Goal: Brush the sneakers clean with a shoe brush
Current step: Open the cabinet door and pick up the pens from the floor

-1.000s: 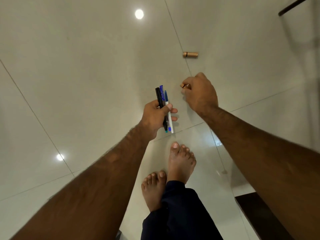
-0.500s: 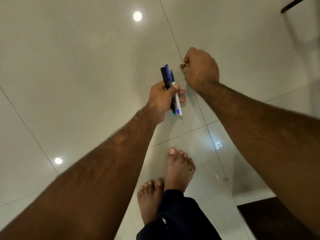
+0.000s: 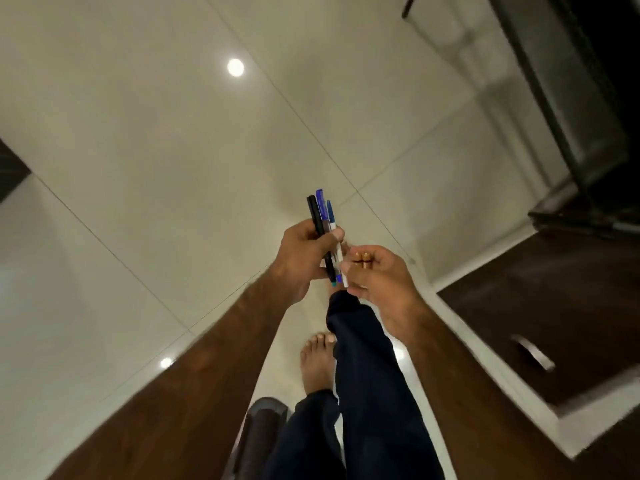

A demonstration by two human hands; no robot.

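No sneakers or shoe brush are in view. My left hand (image 3: 303, 258) grips a bundle of three pens (image 3: 325, 233), black, blue and white-blue, their tips pointing up past my fingers. My right hand (image 3: 381, 278) sits just right of it and pinches small copper-coloured cylinders (image 3: 362, 261) between thumb and fingers. Both hands hover above the glossy pale tiled floor (image 3: 173, 150), over my bare feet (image 3: 317, 362) and dark trousers (image 3: 367, 375).
A dark wooden cabinet with a metal handle (image 3: 533, 351) stands at the right. A dark metal frame (image 3: 571, 116) rises at the upper right. A grey rounded object (image 3: 259, 431) lies low by my legs. Another dark edge (image 3: 10, 168) shows at far left.
My right hand reached out to the copper cylinder on the floor, picked it up and drew back beside my left hand. The view swung, bringing the cabinet and frame into sight.
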